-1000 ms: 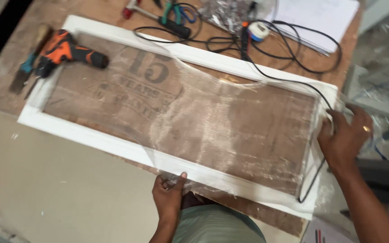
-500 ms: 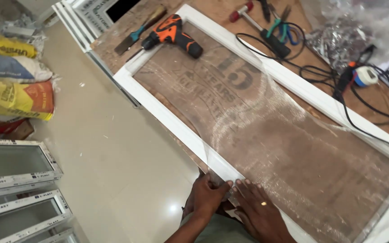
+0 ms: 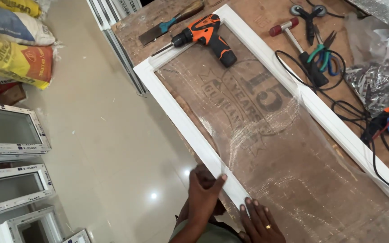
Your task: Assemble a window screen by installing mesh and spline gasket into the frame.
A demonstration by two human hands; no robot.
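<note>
Both hands sit at the near rail of the long white plastic window frame (image 3: pixel 190 128), which lies flat on the worn brown plywood bench (image 3: pixel 284 180). The left hand (image 3: pixel 205 193) grips the rail, thumb hooked over its edge. The right hand (image 3: pixel 258 221) lies flat, fingers spread, on the sheer mesh sheet (image 3: pixel 266 135) within the frame. An orange cordless drill (image 3: pixel 205 36) lies across the far corner.

A worn wooden workbench (image 3: pixel 158 20) bears a white frame (image 3: pixel 181 112), drill (image 3: pixel 205 36), hammer (image 3: pixel 289 33) and cables (image 3: pixel 338 108)
</note>
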